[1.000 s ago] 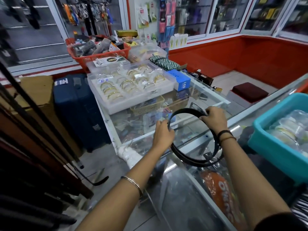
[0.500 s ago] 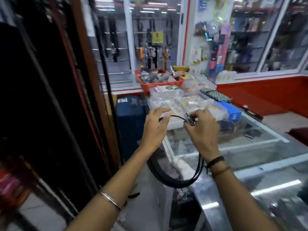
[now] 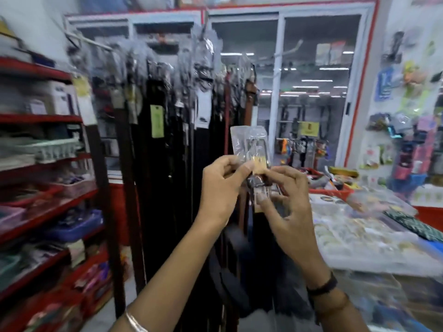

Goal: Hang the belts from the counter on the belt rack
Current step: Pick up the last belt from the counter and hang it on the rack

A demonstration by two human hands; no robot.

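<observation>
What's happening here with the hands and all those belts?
A person is in a shop, facing a rack of hanging belts. Both hands are raised in front of it: the left hand and right hand pinch the buckle end of a black belt, which sits in a clear plastic sleeve. The strap droops below the hands. It is not on the rack yet. A glass counter stands to the right.

Both forearms rise from the bottom edge toward 12 o'clock, wrists bent, hands meeting at mid-frame. Left hand (image 3: 221,188) at 9 o'clock of the pair: fingers curled, thumb pinched against forefinger at its 2 o'clock side. Right hand (image 3: 285,202) at 3 o'clock: fingertips (image 3: 261,200) drawn together, apparently pinching too, though blur obscures the contact; bands at both wrists.
</observation>
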